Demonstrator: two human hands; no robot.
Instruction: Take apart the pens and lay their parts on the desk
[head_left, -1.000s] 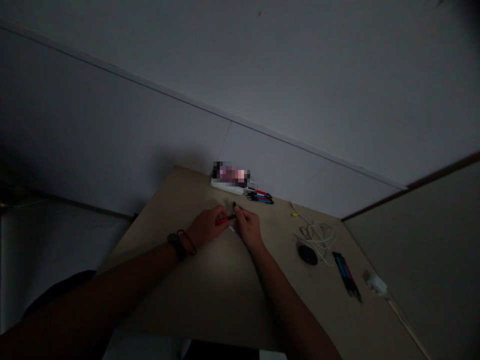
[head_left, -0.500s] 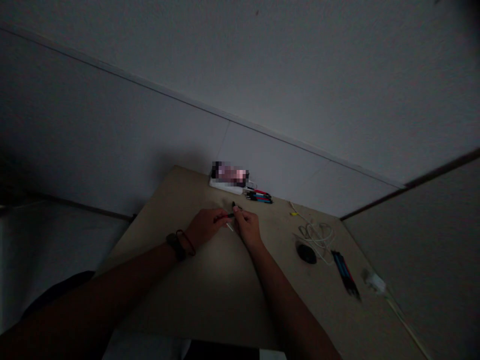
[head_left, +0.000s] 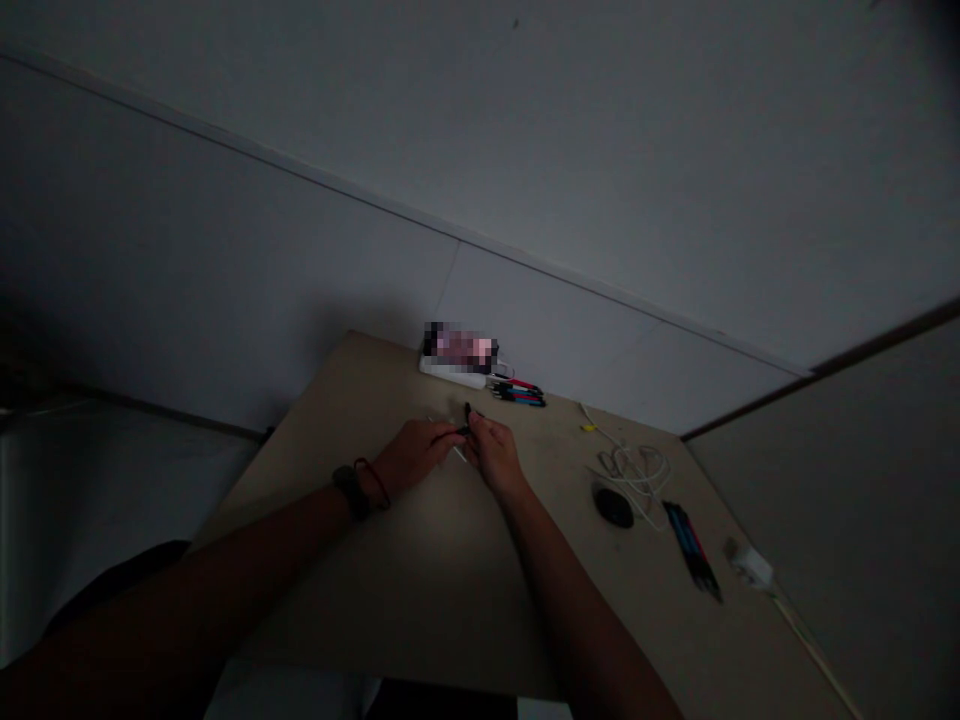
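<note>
1. The left hand point(head_left: 420, 447) is closed, its fingertips pinching a dark pen point(head_left: 463, 431) at the meeting point of both hands, over the far half of the table point(head_left: 360, 600).
2. The right hand point(head_left: 493, 452) is curled and gripping too: a black piece point(head_left: 468, 409) sticks up past its thumb, towards 12 o'clock. Whether this piece belongs to the pen, I cannot tell.
3. A thin white stick point(head_left: 459, 454) shows between the hands, on their near side, slanting towards 5 o'clock — held or lying loose, I cannot tell.
4. At 8 o'clock from the fingertips, a dark watch point(head_left: 351, 491) and a thin bracelet point(head_left: 379, 484) circle the left wrist.
5. At 12 o'clock from the hands, near the wall point(head_left: 600, 360), a blurred screen point(head_left: 459, 348) leans just behind a white bar point(head_left: 452, 374).
6. At 2 o'clock, just beside that bar, lies a pile of pens point(head_left: 519, 394) in black, blue and red.
7. At 3 o'clock, well apart from the hands, a white cable point(head_left: 654, 482) lies in loops.
8. At 4 o'clock sits a black mouse point(head_left: 613, 507); farther out the same way come a second bundle of pens point(head_left: 691, 550) — side by side — and a white plug point(head_left: 752, 567).
</note>
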